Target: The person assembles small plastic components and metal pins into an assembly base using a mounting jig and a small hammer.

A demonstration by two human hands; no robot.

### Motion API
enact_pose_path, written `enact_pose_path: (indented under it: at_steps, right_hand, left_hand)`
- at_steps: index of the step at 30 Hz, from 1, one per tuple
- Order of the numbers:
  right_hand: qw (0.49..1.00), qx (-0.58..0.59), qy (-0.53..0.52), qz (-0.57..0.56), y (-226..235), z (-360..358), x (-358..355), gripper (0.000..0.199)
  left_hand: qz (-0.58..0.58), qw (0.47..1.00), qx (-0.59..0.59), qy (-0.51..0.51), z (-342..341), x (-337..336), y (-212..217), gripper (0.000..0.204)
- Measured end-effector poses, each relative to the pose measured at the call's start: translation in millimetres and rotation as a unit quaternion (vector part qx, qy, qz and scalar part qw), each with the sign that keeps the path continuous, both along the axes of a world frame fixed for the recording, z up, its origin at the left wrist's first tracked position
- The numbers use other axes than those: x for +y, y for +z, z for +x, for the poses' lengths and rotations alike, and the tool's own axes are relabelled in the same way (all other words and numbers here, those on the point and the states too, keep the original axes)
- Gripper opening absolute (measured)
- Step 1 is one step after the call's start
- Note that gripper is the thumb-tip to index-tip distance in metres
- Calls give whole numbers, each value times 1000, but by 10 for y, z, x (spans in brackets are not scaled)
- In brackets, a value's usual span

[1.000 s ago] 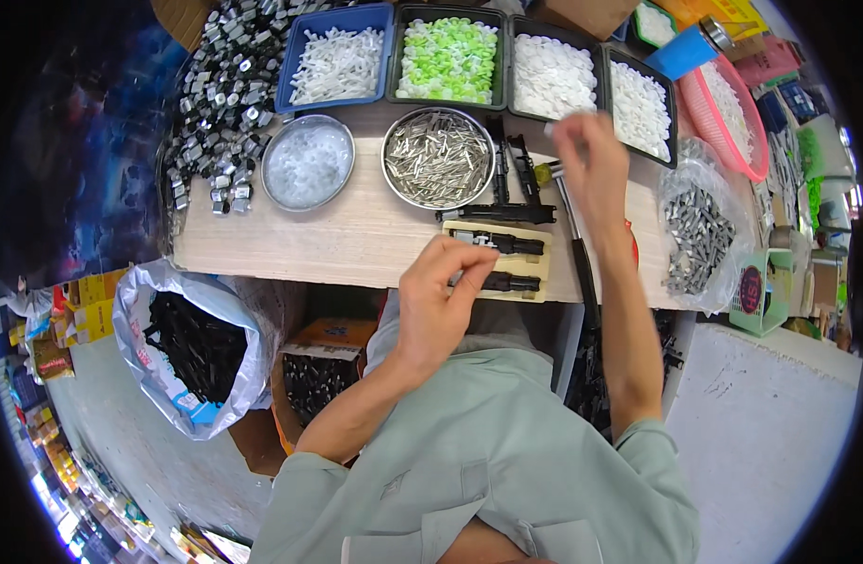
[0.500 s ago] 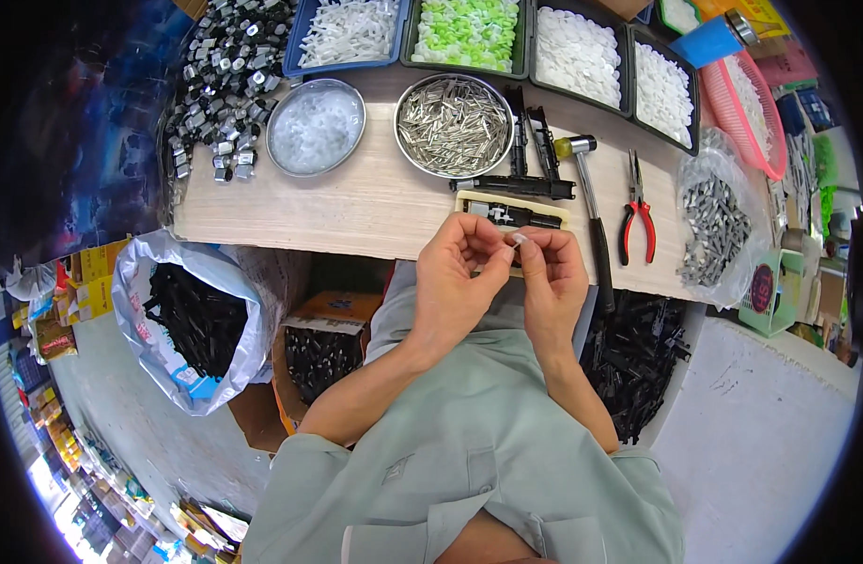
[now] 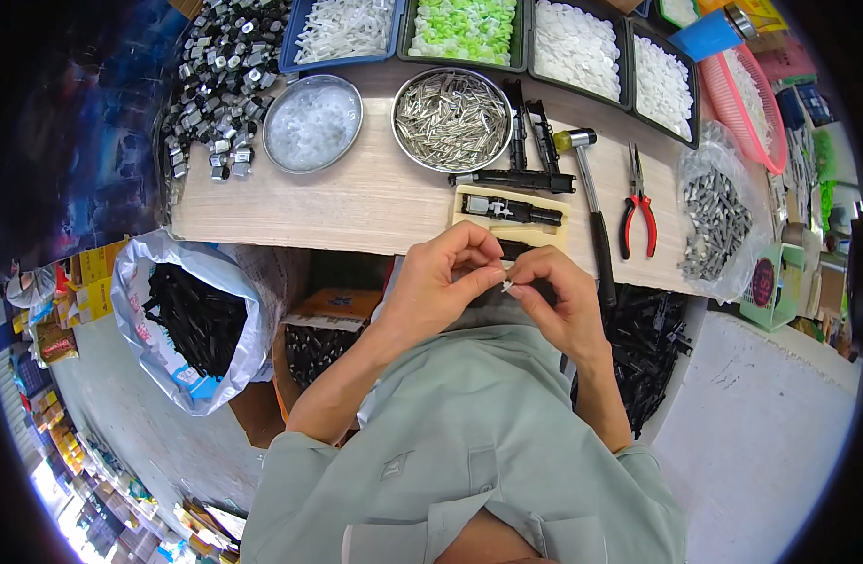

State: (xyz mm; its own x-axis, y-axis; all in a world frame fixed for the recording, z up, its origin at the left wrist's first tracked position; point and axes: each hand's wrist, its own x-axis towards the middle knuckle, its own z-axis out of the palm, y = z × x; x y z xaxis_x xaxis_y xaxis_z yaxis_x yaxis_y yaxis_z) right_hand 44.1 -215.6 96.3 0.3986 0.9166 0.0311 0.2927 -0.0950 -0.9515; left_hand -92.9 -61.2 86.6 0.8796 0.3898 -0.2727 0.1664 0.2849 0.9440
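Both hands' grip pinched together on a small white part (image 3: 507,283) below the pale wooden tabletop (image 3: 356,202) edge, left hand (image 3: 441,287), right hand (image 3: 558,301), steel bowl of metal pins (image 3: 452,117), hammer (image 3: 591,202), red pliers (image 3: 637,202), grey concrete floor (image 3: 769,423).

Pale matt wood is showing on the table (image 3: 337,202). A shiny metal bowl (image 3: 453,119) is holding glinting metal pins; the pliers (image 3: 637,202) are wearing glossy red plastic grips; a crinkled plastic sack (image 3: 173,320) is gleaming near left.

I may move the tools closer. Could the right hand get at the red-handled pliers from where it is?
Probably yes: the right hand is pinching a small white part, but the red-handled pliers lie uncovered on the table, just beyond the hammer.
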Motion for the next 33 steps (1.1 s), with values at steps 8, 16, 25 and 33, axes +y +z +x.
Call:
enact_pose_path:
  at_steps: [8,16,25,33]
  right_hand:
    - [992,-123,-30,9,-110,-52,29,20]
    - [939,-335,-73,-2,-244,-16,182,22]
    - [940,-333,-72,26,-263,10,162,23]
    - [951,-306,-34,17,-97,203,161,22]
  left_hand:
    - [99,995,21,8,-22,-100,6,14]
    - [633,761,-140,-23,-122,-212,-323,16]
    - [670,735,-97,-45,-192,-289,-416,24]
    - [678,729,-74,-58,-220,-392,-492,34]
